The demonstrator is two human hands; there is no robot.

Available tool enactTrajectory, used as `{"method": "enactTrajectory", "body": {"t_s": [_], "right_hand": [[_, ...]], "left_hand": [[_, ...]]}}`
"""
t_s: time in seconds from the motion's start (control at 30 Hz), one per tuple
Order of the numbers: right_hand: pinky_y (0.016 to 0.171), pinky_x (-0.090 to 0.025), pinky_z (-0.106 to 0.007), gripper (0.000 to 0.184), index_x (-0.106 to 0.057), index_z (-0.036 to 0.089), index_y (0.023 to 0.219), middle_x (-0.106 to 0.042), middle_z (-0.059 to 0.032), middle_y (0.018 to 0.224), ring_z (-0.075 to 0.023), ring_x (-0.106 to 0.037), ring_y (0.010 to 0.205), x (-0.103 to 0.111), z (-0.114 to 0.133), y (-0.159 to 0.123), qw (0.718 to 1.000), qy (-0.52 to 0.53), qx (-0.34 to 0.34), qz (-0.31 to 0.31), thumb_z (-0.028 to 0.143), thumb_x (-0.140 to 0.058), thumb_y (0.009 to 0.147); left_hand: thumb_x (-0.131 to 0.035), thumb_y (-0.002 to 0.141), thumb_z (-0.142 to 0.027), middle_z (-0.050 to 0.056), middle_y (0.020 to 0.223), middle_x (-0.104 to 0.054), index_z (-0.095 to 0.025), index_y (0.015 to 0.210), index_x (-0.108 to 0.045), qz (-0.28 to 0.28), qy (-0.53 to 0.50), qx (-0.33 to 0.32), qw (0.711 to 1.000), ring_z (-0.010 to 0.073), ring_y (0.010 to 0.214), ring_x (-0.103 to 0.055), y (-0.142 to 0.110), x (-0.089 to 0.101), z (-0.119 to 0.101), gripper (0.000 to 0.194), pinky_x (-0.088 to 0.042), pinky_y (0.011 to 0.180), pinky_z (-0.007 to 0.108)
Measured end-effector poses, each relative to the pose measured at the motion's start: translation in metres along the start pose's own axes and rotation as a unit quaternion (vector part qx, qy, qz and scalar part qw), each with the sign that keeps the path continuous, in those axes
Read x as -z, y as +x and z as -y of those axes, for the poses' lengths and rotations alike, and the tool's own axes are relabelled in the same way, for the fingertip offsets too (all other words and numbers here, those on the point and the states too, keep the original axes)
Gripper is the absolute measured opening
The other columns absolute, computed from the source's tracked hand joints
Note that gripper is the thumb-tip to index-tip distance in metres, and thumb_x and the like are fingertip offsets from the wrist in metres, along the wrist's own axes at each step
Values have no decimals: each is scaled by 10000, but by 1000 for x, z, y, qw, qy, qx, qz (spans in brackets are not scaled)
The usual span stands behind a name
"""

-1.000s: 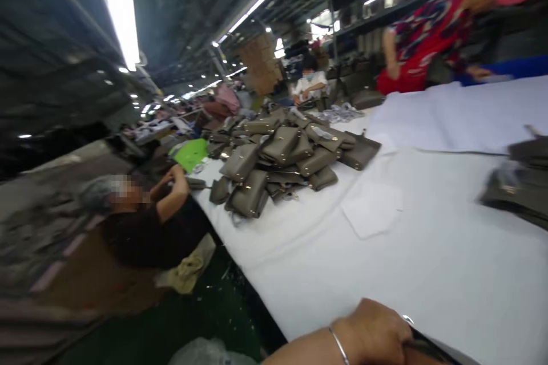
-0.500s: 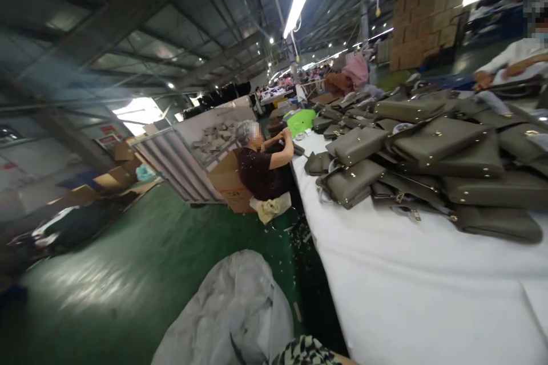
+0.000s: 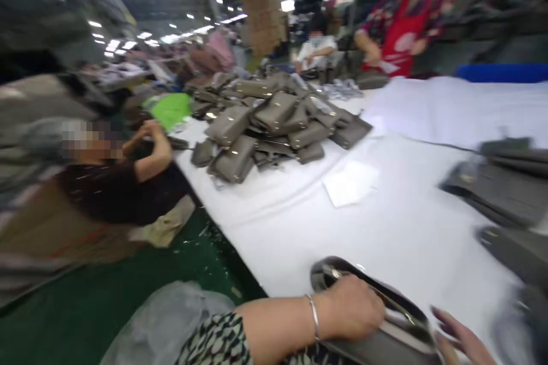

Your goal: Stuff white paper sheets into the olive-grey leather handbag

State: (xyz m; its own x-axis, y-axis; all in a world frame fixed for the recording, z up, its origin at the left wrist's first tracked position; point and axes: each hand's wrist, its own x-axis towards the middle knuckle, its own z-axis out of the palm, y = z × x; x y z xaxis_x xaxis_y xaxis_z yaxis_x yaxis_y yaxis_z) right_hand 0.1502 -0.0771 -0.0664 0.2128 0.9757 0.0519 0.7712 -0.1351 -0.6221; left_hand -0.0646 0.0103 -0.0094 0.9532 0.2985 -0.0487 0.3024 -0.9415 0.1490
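Observation:
An olive-grey handbag (image 3: 381, 348) lies on the white-covered table (image 3: 295, 239) at the bottom of the view, its long opening facing up. My left hand (image 3: 355, 308), with a silver bangle at the wrist, is closed at the bag's opening, gripping it there; its fingertips are hidden. At the bag's right end is my right hand (image 3: 464, 339), partly cut off by the frame and blurred, its fingers stretched apart. Whether it touches the bag I cannot tell.
A heap of similar bags (image 3: 274, 120) covers the table's far part. More dark bags (image 3: 500, 188) lie at right. A white sheet (image 3: 351, 184) rests mid-table. Co-workers sit at left (image 3: 120, 177) and stand at back right (image 3: 402, 34). A pale plastic sack (image 3: 166, 325) is below left.
My view has swung right and down, so the heap now appears further left. Both my hands and the handbag have come into view, along with the co-worker in red.

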Motion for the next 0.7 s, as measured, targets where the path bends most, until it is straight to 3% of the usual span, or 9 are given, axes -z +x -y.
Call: {"method": "enactTrajectory", "body": {"t_s": [0.03, 0.1, 0.23, 0.37, 0.57, 0.7], "right_hand": [[757, -574, -407, 359, -575, 228, 1114, -653, -102, 1072, -244, -648, 895, 5, -7, -18, 999, -10, -34, -20, 458, -405, 897], [916, -524, -449, 388, -562, 188, 1149, -640, -107, 1150, -253, -612, 1043, 4, -12, -39, 998, 7, -55, -11, 367, -321, 904], [992, -474, -450, 403, -548, 148, 1196, -627, -119, 1179, -232, -575, 1108, -9, -10, -41, 999, 13, -47, -20, 219, -303, 884], [991, -472, -421, 468, -517, 143, 1241, -619, -118, 1171, -210, -569, 1097, -10, -4, -43, 999, 21, -38, -30, 103, -326, 815], [1001, -455, -415, 594, -491, 110, 1260, -609, -130, 1147, -214, -547, 1094, -7, 4, -47, 999, 11, -38, -16, 12, -335, 696], [1014, -445, -419, 618, -406, 158, 1346, -582, -113, 1205, -209, -524, 1135, -6, 10, -48, 999, -9, -34, -16, 28, -333, 746]], "left_hand": [[-450, 843, -195, 96, 845, -662, -114, 897, -588, -4, -15, -2, 1000, 213, 752, -612, 5, 0, -1, 169, -489, 582, 332], [-441, 814, -154, 105, 925, -662, -118, 1041, -553, 20, -63, 2, 998, 235, 797, -616, 15, 0, 2, 255, -497, 607, 337], [-424, 787, -120, 88, 1068, -652, -191, 1203, -491, 105, -147, -46, 983, 251, 912, -624, 28, 1, 11, 428, -514, 708, 338], [-394, 851, -170, 97, 1060, -669, -186, 1197, -512, 132, -161, -65, 976, 250, 935, -635, 38, 0, 12, 367, -513, 779, 353], [-374, 804, -90, 110, 986, -676, -146, 1030, -587, 115, -131, -58, 983, 248, 877, -643, 53, -11, 4, 316, -520, 766, 361], [-379, 856, -116, 98, 978, -670, -144, 1052, -568, 69, -104, -51, 991, 227, 847, -637, 47, -13, 0, 274, -527, 759, 356]]}}
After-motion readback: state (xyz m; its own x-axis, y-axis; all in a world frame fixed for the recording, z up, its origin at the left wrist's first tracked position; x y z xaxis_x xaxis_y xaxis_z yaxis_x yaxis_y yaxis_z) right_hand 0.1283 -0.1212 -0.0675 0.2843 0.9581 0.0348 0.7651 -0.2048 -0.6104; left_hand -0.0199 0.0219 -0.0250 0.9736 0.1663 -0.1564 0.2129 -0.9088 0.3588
